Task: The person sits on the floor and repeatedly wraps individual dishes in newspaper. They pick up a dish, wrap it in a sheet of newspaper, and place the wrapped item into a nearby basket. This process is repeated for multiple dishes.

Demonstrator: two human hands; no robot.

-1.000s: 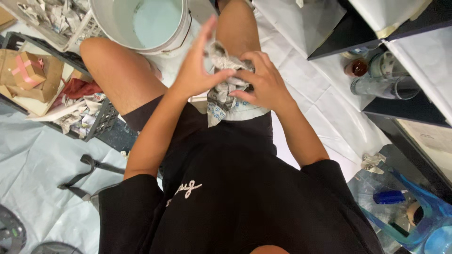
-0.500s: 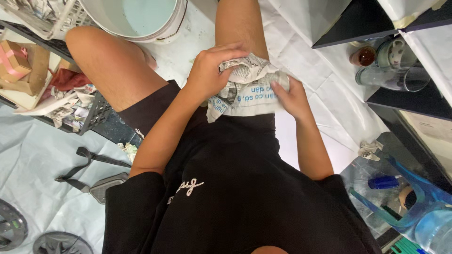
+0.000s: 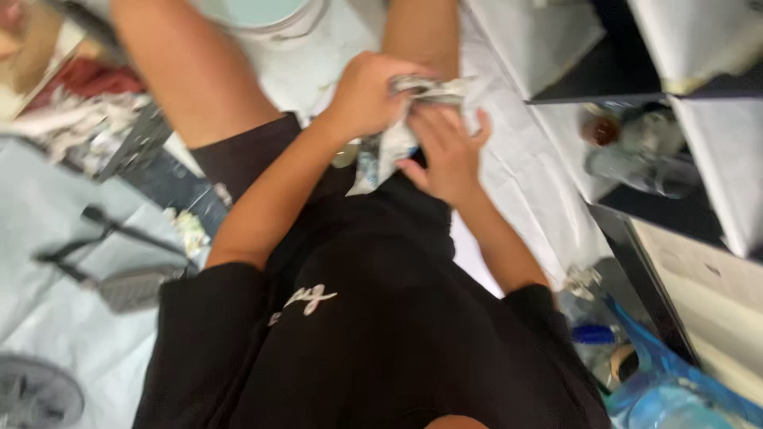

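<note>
Newspaper (image 3: pixel 381 155) being crumpled over the lap, between both hands.
Left hand (image 3: pixel 367 95) fisted on the upper wad; right hand (image 3: pixel 447 155), fingers spread, presses the hanging sheet. Bucket (image 3: pixel 262 16) stands ahead on the floor. Step: wadding, likely partway; next needs tighter squeezing.

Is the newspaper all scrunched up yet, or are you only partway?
Partway. The newspaper is already crumpled and bunched. The left hand grips its top and the right hand presses it from the side over the lap. Left: part of the sheet hangs loose below the hands, not packed tight. More torn paper lies on the floor near a bucket.
</note>
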